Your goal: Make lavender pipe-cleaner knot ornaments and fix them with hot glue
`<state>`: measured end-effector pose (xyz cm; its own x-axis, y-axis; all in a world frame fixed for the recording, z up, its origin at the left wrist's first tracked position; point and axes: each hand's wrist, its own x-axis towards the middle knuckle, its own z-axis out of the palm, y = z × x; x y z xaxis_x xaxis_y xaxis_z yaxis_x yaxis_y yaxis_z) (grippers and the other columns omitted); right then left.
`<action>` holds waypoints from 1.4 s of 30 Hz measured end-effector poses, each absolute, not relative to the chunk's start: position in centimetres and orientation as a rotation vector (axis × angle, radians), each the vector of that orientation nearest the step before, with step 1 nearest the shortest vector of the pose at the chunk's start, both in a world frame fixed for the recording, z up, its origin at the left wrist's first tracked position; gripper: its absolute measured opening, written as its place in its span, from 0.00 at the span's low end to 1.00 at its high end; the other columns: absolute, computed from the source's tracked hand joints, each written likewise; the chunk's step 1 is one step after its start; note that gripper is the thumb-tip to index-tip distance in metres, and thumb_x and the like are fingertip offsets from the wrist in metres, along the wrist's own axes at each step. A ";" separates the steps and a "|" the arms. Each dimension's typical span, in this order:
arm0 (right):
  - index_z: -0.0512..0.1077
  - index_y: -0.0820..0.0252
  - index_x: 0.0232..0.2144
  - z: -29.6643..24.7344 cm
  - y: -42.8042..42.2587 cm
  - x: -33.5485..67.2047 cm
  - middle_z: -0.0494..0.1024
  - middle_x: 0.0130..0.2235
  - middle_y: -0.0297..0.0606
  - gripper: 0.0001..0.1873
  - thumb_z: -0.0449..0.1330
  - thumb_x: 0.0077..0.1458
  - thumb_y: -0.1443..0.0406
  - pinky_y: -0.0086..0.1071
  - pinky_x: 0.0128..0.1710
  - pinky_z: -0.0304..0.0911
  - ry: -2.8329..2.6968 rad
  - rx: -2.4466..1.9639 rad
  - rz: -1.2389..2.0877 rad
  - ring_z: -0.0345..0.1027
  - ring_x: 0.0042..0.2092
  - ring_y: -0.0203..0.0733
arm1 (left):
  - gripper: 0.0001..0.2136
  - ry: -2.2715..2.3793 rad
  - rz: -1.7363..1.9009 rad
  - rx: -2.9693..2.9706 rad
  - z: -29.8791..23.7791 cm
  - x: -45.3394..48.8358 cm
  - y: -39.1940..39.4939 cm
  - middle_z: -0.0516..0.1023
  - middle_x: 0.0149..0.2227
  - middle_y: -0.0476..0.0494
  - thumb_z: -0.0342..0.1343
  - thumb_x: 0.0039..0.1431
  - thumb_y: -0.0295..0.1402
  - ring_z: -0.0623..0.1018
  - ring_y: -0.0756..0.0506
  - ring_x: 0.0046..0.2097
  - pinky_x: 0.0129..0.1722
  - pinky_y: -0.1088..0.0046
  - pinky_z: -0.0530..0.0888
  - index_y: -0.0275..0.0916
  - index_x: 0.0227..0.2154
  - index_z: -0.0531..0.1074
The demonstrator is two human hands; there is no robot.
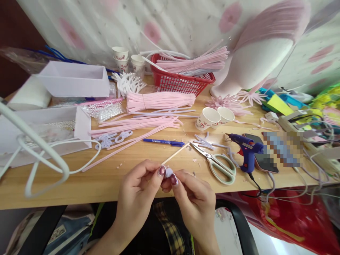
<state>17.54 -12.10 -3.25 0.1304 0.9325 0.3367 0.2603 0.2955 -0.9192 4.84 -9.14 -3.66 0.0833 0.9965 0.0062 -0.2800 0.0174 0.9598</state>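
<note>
the fingers of the left hand [140, 189] and of the right hand [196, 193] were found nearly closed, tips brought together. between them, pinched by both thumbs, was a small lilac piece [168, 172], held just above the near edge of the counter [106, 187]. a pale stick [175, 154] slanted away from the left fingertips, up and to the right; whether those fingers gripped it could not be told.

just beyond the fingers lay a blue pen [162, 142]. to their right were scissors [221, 170], blades parted slightly, and, farther right, a blue glue gun [247, 147]. ahead and to the left of the fingers were lilac loops [111, 140] and loose pink stems [138, 124]. well beyond the fingers stood a red basket [180, 84] carrying more stems; two paper cups [208, 118] were placed nearer, ahead and to the right.
</note>
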 end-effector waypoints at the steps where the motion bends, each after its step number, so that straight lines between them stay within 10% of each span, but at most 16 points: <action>1: 0.82 0.55 0.37 -3.3 -12.1 17.5 0.84 0.30 0.33 0.13 0.60 0.62 0.75 0.25 0.31 0.69 -1.399 -1.205 0.682 0.77 0.29 0.35 | 0.07 0.925 1.247 0.966 -3.7 4.9 -9.1 0.79 0.25 0.52 0.60 0.63 0.28 0.79 0.51 0.27 0.30 0.81 0.79 0.39 0.28 0.78; 42: 0.79 0.57 0.38 -4.0 -12.4 18.6 0.86 0.32 0.35 0.08 0.62 0.61 0.73 0.26 0.32 0.71 -1.461 -1.224 0.585 0.81 0.32 0.37 | 0.09 0.883 1.230 1.456 -4.3 3.5 -8.7 0.82 0.37 0.53 0.59 0.66 0.26 0.81 0.53 0.39 0.41 0.85 0.76 0.47 0.40 0.82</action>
